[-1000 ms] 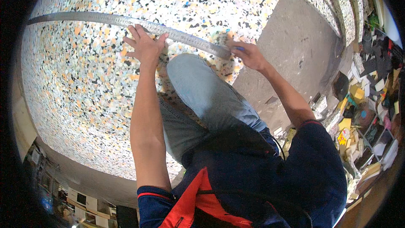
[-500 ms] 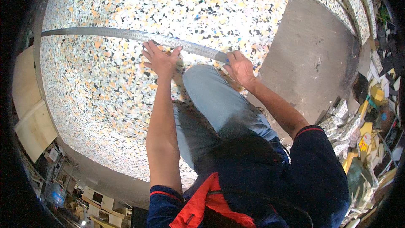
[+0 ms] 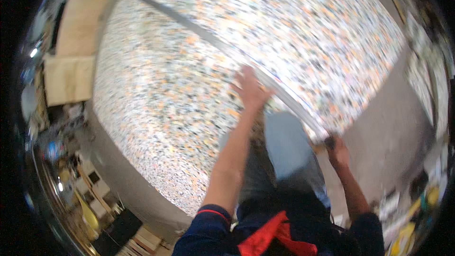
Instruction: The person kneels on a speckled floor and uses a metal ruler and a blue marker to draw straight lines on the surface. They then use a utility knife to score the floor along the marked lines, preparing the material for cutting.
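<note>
A long steel ruler [image 3: 213, 41] lies diagonally across the large speckled foam sheet [image 3: 156, 76], blurred by motion. My left hand [image 3: 250, 90] rests with fingers spread beside the ruler's middle. At the ruler's near end, my right hand [image 3: 337, 151] is closed around something dark that is too smeared to name. My jeans-clad knee [image 3: 286, 142] is on the sheet between my forearms.
Pale wooden boards [image 3: 68, 78] stand beyond the sheet's left edge, with shelves and clutter [image 3: 92, 189] at lower left. Bare grey surface [image 3: 379, 118] borders the sheet on the right, beside foam offcuts [image 3: 417, 57] and piled scraps.
My view has swung, so the sheet and ruler appear turned more diagonally and both hands appear lower and farther right in the picture. The picture has become blurred.
</note>
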Tool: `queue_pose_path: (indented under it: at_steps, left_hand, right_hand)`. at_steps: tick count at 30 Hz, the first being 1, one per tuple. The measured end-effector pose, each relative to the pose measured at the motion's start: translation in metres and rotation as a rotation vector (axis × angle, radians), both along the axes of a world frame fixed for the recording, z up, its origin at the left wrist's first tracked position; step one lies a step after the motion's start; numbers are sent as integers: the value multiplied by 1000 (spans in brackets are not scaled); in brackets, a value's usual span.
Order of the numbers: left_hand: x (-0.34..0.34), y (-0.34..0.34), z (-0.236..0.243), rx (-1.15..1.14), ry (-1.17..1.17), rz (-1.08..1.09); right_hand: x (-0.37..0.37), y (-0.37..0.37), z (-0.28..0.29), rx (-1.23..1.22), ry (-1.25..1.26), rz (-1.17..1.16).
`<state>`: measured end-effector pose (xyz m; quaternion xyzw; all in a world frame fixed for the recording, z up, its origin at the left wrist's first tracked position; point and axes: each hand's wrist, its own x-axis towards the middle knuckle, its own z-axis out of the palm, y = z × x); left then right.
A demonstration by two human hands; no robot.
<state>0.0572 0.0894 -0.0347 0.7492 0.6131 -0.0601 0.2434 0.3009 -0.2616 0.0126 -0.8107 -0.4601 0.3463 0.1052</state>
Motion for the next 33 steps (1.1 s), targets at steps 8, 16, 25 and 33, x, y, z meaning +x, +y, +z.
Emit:
queue_pose_path:
  at_steps: [8,16,25,33]
  left_hand:
    - [0,-15,-15,-12,-85,-20]
    - [1,-17,-20,-14,-72,-16]
    - [3,-16,-17,-23,-34,-23]
    - [3,-20,-21,21,24,-73]
  right_hand:
    - [16,-30,-26,128,-167,114]
    - [11,-27,-23,57,-235,44]
    - [15,-33,-27,58,-237,-2]
    - [17,-34,-27,61,-213,1]
